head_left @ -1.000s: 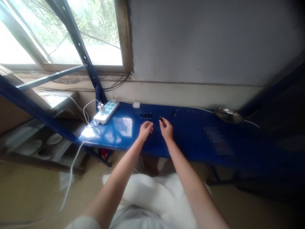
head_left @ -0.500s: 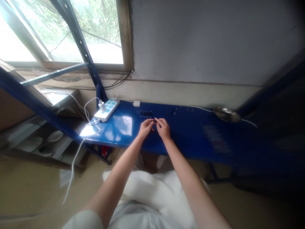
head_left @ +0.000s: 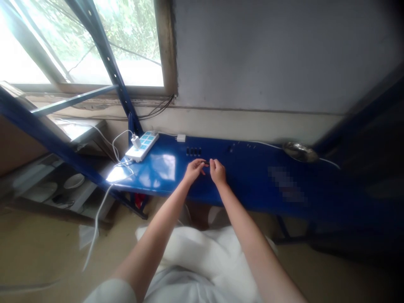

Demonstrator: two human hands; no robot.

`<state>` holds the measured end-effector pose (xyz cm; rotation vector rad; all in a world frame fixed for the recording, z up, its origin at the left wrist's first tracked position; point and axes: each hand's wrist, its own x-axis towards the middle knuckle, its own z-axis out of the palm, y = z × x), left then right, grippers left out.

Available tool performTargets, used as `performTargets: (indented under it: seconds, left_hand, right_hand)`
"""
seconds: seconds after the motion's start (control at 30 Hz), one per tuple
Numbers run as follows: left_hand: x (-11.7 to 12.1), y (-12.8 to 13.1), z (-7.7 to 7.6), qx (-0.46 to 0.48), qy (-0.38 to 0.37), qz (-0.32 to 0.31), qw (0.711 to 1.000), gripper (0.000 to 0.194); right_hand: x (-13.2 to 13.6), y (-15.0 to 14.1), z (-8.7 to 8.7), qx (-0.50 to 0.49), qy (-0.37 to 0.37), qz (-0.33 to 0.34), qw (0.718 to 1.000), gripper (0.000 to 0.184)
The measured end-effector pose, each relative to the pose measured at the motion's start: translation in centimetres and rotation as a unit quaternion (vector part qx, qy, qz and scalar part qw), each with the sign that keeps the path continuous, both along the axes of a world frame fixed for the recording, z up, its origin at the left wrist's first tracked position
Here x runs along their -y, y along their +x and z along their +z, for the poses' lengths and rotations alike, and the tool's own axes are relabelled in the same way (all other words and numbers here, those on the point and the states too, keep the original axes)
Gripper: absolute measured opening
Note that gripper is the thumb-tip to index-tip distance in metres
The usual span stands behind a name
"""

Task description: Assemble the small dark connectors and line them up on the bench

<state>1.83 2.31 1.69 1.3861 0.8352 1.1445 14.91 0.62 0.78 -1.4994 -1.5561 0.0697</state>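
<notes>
My left hand (head_left: 195,170) and my right hand (head_left: 217,173) are close together above a blue metal table (head_left: 249,181). A small black part (head_left: 206,162) is pinched in my left fingertips. My right fingertips sit just beside it, and I cannot tell whether they grip it. Several small black parts stand in a row (head_left: 193,151) on the table, just beyond my left hand. More small dark pieces (head_left: 232,148) lie further right.
A white power strip (head_left: 142,146) with a plugged-in charger and a white adapter (head_left: 181,138) sit at the table's back left. A metal dish (head_left: 299,152) lies back right. White cables run along the wall and down to the floor. A blue rack upright (head_left: 109,54) stands before the window.
The hands came together from apart. The black part, first at my right fingertips, now sits at my left fingertips, and the right hand has eased slightly away.
</notes>
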Motion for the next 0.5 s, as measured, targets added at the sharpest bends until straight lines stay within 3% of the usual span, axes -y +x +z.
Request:
performTargets:
  seconds: [0.23, 0.4, 0.5]
  left_hand:
    - [-0.36, 0.15, -0.45, -0.011, -0.018, 0.048, 0.999, 0.035]
    - [-0.53, 0.10, -0.44, 0.035, -0.040, 0.106, 0.993, 0.037]
    - [-0.20, 0.02, -0.15, 0.015, -0.030, 0.096, 0.995, 0.036]
  right_hand:
    - [0.17, 0.10, 0.32, -0.048, 0.024, -0.010, 0.998, 0.042]
    - [0.19, 0.49, 0.24, -0.157, 0.032, -0.080, 0.984, 0.045]
    - [0.09, 0.56, 0.18, -0.171, 0.037, -0.068, 0.982, 0.043]
